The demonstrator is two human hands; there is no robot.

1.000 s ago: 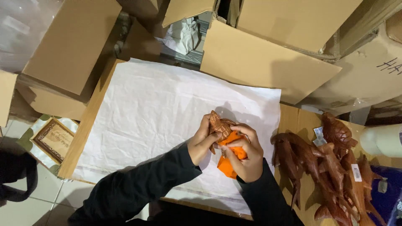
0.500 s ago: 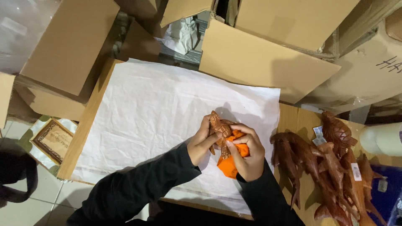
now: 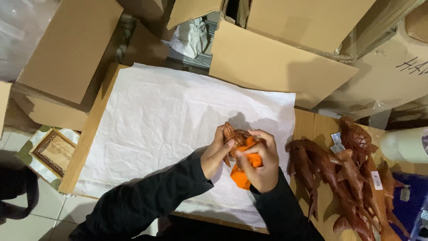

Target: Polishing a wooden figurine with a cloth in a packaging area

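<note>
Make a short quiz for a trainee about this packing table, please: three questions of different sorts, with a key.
1. True or false: both hands are on the small brown wooden carving above the white paper sheet.
2. Multiple choice: what colour is the cloth in the right hand? A) blue B) orange C) green
3. Short answer: on which side of the person do the other wooden carvings lie?

Key
1. True: the left hand holds the carving and the right hand presses the cloth against it.
2. B
3. On the right, on the bare wooden table beside the paper.
</note>
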